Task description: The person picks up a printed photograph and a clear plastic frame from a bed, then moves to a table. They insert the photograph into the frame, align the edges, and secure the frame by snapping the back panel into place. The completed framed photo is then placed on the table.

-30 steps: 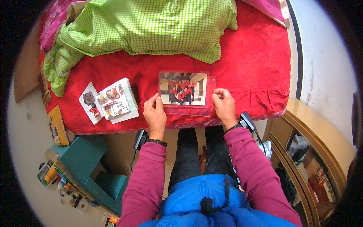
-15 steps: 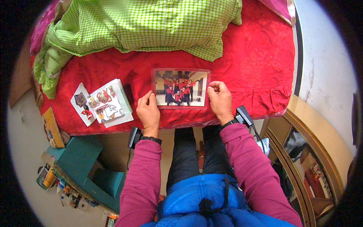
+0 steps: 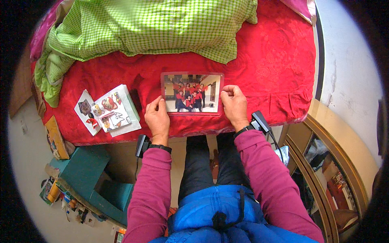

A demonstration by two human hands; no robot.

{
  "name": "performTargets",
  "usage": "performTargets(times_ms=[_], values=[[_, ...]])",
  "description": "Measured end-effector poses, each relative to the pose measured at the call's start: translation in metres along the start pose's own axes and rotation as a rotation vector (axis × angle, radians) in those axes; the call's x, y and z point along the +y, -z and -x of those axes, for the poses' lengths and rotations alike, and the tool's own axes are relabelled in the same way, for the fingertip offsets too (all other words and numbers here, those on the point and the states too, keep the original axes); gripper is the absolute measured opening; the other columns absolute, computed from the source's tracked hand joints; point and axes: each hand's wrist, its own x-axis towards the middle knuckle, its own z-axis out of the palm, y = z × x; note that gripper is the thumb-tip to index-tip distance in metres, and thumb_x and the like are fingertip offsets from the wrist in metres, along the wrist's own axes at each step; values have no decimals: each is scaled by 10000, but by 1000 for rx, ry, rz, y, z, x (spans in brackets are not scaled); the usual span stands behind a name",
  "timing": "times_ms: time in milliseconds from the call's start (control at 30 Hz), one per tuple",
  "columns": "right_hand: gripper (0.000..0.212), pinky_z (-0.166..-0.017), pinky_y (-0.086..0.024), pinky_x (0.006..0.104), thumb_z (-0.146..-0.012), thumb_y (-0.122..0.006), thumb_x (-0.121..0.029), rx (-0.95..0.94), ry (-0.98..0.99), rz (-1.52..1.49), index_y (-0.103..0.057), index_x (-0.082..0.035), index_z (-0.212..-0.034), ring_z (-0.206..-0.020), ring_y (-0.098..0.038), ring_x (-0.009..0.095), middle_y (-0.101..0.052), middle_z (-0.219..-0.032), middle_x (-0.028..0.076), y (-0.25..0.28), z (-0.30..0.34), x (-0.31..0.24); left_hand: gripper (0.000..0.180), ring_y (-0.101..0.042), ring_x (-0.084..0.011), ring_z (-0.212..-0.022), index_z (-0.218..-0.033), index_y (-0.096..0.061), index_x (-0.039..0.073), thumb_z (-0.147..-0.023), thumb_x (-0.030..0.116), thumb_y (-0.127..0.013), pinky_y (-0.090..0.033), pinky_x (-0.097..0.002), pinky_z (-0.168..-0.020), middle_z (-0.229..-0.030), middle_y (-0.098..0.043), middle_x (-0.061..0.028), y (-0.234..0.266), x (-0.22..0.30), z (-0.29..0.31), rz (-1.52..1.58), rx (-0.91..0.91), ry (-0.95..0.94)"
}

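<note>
A laminated group photo [image 3: 190,94] with a clear border is held over the red bedspread [image 3: 267,77], picture side up. My left hand [image 3: 158,119] pinches its lower left edge between thumb and fingers. On the opposite side, my right hand [image 3: 235,104] has its fingers closed on the right edge. Both wrists carry black straps with small dark devices. To the left of my left hand lies a small stack of white sheets [image 3: 130,113] with colourful cartoon cutouts or stickers on top; a narrower white card [image 3: 86,106] sits beside it.
A green checked quilt or pillow [image 3: 154,32] covers the far part of the bed. At the lower left stands a teal cabinet [image 3: 85,166] with small items beside it. A wooden cabinet with glass panes [image 3: 336,141] is at the right, near a pale wall [image 3: 344,52].
The whole view has shifted very slightly. Both hands keep their hold on the photo, which stays in almost the same place.
</note>
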Motion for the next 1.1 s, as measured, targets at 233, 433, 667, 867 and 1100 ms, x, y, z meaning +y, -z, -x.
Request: performTargets(times_ms=[233,433,667,867,1100], values=[[172,-708,-533,337,-874,-648,-133,75,31,81,-649,-5,-989,-744,-663,193,-682,-804,110,-2,-1,-3,288,-678,-191,-968,-1102,-723,-23,-924,197,-669,-506,-306,-883,-1043,-737,-139,-1,-8,-5,-15,-7,-16],[187,-713,-539,358,-873,-649,-146,87,38,91,-656,-8,-999,-752,-679,233,-692,-816,135,-1,-1,-4,263,-661,-127,-879,-1098,-724,-12,-927,181,-671,-518,-272,-796,-979,-742,-89,-5,-18,-8,31,21,11],[226,-750,-545,370,-887,-634,-165,61,32,119,-683,-1,-1034,-817,-709,272,-718,-873,176,1,-4,-6,268,-677,-155,-870,-1088,-727,-8,-916,189,-673,-522,-291,-800,-980,-749,-116,-2,-15,-9,-42,-6,-41],[224,-707,-539,349,-886,-643,-180,37,17,152,-697,-1,-1009,-767,-699,230,-719,-840,154,4,-9,-4,271,-703,-266,-950,-1066,-734,3,-905,211,-668,-524,-346,-863,-1017,-734,-179,5,0,-9,-127,-43,-57],[239,-750,-547,380,-867,-642,-211,19,-77,130,-716,-16,-983,-811,-721,288,-725,-858,185,3,-13,1,261,-687,-328,-973,-1054,-735,16,-897,215,-672,-516,-386,-887,-1033,-718,-203,0,4,-6,-156,-5,-105]])
